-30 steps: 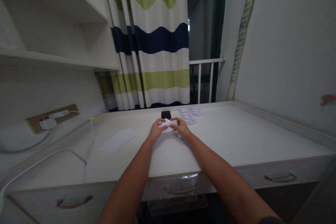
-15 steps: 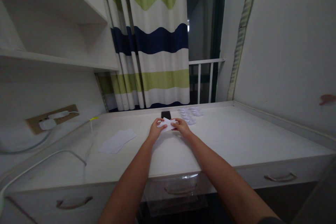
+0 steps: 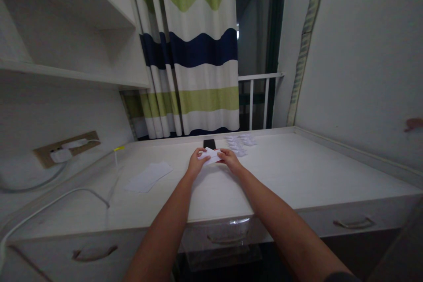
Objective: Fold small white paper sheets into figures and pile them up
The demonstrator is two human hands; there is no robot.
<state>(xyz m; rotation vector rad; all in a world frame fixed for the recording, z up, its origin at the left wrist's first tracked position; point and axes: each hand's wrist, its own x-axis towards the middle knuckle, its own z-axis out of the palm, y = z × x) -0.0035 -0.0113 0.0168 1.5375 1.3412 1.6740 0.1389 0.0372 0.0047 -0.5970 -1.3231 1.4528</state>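
Paper (image 3: 212, 154) is pinched at its two sides by the left hand (image 3: 196, 161) and right hand (image 3: 231, 161). Sheets (image 3: 150, 176) are laid on the desk (image 3: 220, 196), to the left.

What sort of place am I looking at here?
Probably a desk nook in a bedroom or dorm: a white desk with drawers under it, a striped curtain at the window, and shelves above a wall socket.

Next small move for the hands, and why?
Probably press the paper flatter with the right hand's thumb: left hand and right hold opposite ends, thumbs on top, and a pointed corner shows between them. Crease detail is too small to tell.
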